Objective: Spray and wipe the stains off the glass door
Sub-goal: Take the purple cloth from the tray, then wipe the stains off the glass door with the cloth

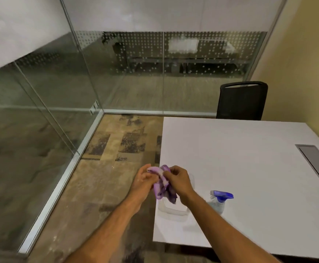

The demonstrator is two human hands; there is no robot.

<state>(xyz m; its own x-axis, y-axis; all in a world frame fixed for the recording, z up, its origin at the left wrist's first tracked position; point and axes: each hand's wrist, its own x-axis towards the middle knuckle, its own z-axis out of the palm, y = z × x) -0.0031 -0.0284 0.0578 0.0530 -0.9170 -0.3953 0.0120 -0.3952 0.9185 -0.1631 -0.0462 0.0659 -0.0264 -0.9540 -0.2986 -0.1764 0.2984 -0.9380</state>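
Note:
A crumpled purple cloth (163, 186) hangs between both hands over the left edge of the white table (240, 158). My left hand (144, 182) grips its upper left part, and my right hand (177, 180) pinches its upper right part. A clear spray bottle with a blue trigger head (220, 199) stands on the table just right of my right wrist. The glass door and wall panels (46, 103) run along the left, with a dotted frosted band higher up.
A clear plastic container (174, 210) sits on the table under the cloth. A black chair (241, 101) stands at the table's far end. A grey cable hatch (316, 162) lies at the table's right. Patterned carpet (107, 177) fills the gap between glass and table.

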